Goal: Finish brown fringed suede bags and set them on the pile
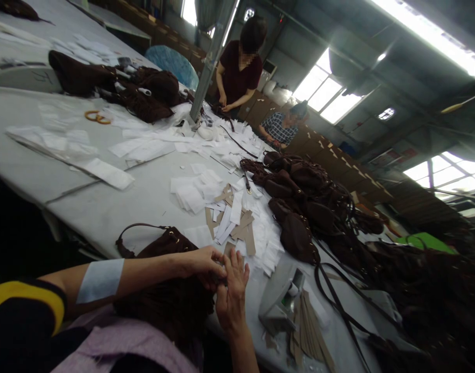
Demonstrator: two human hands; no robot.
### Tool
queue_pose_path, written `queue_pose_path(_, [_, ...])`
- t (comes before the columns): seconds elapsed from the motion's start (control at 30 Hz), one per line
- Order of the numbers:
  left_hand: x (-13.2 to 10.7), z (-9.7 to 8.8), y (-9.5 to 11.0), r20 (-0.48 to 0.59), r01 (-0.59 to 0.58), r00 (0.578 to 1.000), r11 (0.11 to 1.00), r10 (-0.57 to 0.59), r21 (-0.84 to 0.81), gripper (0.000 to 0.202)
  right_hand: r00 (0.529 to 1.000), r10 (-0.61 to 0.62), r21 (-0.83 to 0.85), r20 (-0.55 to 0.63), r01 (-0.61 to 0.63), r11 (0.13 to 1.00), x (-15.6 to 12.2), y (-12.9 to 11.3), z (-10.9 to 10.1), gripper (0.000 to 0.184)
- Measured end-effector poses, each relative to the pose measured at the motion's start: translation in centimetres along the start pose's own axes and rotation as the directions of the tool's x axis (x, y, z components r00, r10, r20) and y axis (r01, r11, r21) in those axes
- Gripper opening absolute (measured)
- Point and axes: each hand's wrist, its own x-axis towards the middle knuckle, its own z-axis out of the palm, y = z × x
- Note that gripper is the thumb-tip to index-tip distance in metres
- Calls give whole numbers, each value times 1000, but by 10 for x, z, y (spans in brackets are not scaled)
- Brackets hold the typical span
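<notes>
A dark brown suede bag (165, 290) with a thin strap lies at the near edge of the grey table (116, 207). My left hand (204, 261) pinches something small at the bag's top edge; I cannot make out what. My right hand (232, 295) is raised beside it, fingers stretched up and touching the same spot. A white patch (100, 280) is stuck on my left forearm.
White and tan paper strips (232, 217) litter the table. A pile of brown bags (299, 202) lies to the right, another (116, 85) at the far left. A grey tool (280, 300) sits near my right hand. Two people (239, 67) work at the far end.
</notes>
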Motion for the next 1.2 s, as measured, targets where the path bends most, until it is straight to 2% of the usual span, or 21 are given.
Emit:
queue_pose_path(0.07, [0,0,-2,-29,-18,999,1000,19,21,39,1000,27,140,5,-27,990,0,4,1,62])
queue_pose_path(0.13, [0,0,-3,-59,-30,998,998,33,53,40,989,144,323,-43,-122,938,4,9,1,58])
queue_pose_path(0.23, [0,2,-4,-76,-48,996,993,56,104,41,914,384,535,-129,-262,803,16,16,-2,56])
queue_pose_path(0.3, [0,3,-2,-60,-61,996,990,69,128,41,894,440,557,-90,-321,766,26,18,-8,54])
queue_pose_path(0.4, [-2,3,2,-63,-66,995,983,78,169,41,926,378,438,6,-342,831,39,15,-18,29])
queue_pose_path(0.5, [-2,-2,4,-71,-61,994,974,78,216,36,950,306,321,-52,-274,906,44,10,-24,20])
queue_pose_path(0.6, [2,-7,2,-56,-8,998,977,20,212,30,958,262,278,-120,-221,935,41,6,-23,17])
queue_pose_path(0.67, [5,-10,-1,-81,39,996,991,-29,127,29,967,215,231,-136,-180,956,38,5,-22,16])
queue_pose_path(0.77, [7,-14,-4,-113,81,990,993,-90,-84,28,988,87,133,-127,-70,989,36,3,-22,17])
queue_pose_path(0.83, [6,-17,-3,-81,116,987,968,-137,-224,27,991,14,94,-131,-2,996,36,2,-25,19])
queue_pose_path(0.97, [5,-21,2,30,226,971,860,-239,-457,29,983,-73,42,-166,81,996,37,4,-28,18])
queue_pose_path(1.03, [5,-22,3,22,232,966,824,-258,-517,30,979,-118,12,-167,122,992,38,6,-27,20])
queue_pose_path(1.2, [8,-20,2,-23,269,935,751,-353,-603,14,966,-216,-14,-142,216,976,35,10,-24,29])
